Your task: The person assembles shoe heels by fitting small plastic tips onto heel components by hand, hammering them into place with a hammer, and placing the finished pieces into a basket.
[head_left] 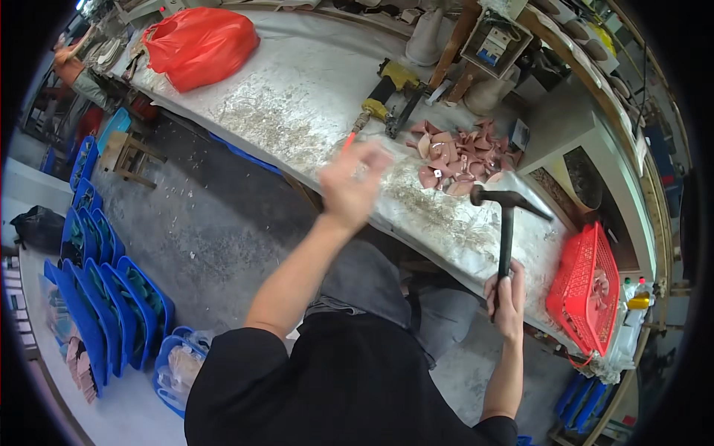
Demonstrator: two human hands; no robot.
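My right hand [509, 301] is wrapped round the handle of a hammer [507, 234]. The hammer stands nearly upright in the picture, its dark head at the top over the worktable [446, 223]. Motion smears my left hand [353, 184], raised above the table's near edge, so its fingers do not show clearly. Just beyond that hand lies a yellow and black air-powered nail gun [381, 97] with an orange hose [348, 141]. A pile of curved pinkish-brown pieces [462, 156] rests on the table beyond the hammer head.
A red plastic basket [581, 291] holding some pieces sits at the right end. A red plastic bag [202, 46] lies far left on the table. Several blue bins [111, 312] stand at the left, near a wooden stool [132, 157]. Another person [74, 70] is far left.
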